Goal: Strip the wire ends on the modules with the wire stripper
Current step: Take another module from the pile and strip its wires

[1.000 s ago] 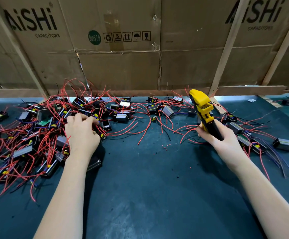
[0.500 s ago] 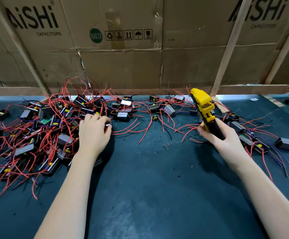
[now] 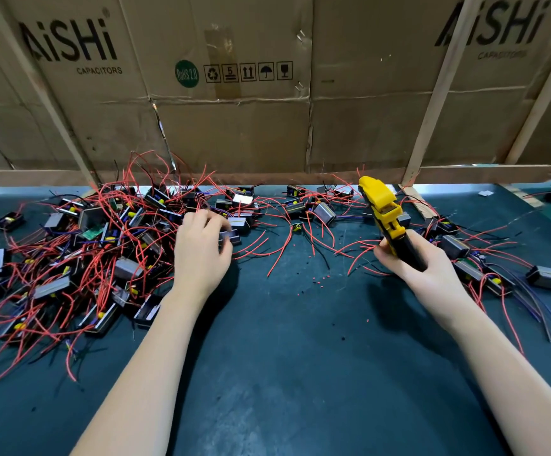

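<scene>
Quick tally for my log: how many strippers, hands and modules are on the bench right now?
wire stripper: 1
hands: 2 (left hand, right hand)
modules: too many and too tangled to count
Total countable: 3

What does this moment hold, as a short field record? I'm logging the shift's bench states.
left hand: at the right edge of the module pile, fingers curled on a small module
right hand: grips the yellow wire stripper, head pointing up and away
surface: dark green mat
right side: smaller group of modules
debris: red insulation bits between the hands
backdrop: cardboard boxes
</scene>
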A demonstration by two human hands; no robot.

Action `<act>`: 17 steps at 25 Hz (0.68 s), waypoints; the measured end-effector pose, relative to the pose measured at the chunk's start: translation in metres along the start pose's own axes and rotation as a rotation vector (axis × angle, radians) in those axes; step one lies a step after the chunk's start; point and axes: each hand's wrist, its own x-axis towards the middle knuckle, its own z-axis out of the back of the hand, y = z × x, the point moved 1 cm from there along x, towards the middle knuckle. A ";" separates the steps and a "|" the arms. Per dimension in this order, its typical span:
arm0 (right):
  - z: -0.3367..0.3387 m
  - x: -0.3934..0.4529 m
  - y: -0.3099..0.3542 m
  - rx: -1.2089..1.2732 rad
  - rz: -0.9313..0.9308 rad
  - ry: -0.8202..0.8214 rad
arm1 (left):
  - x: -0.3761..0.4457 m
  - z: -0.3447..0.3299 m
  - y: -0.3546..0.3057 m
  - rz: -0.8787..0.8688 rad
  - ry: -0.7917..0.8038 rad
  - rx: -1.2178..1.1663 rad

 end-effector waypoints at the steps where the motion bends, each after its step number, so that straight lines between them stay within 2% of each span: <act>1: -0.001 0.000 0.000 -0.009 -0.004 0.004 | 0.003 -0.006 -0.005 -0.046 0.050 0.001; 3: -0.002 0.000 -0.002 -0.020 -0.011 0.016 | 0.010 -0.021 -0.011 -0.028 0.230 0.032; 5: -0.004 0.000 -0.003 -0.034 -0.006 0.027 | 0.016 -0.033 -0.011 0.044 0.332 0.133; 11: -0.005 0.001 -0.005 -0.069 0.011 0.039 | 0.019 -0.033 -0.003 0.156 0.288 0.272; 14: -0.006 0.001 -0.004 -0.078 0.006 0.025 | 0.016 -0.019 -0.001 0.173 0.172 0.095; 17: -0.006 0.002 -0.004 -0.075 0.012 0.023 | 0.021 0.004 -0.008 0.190 0.028 -0.295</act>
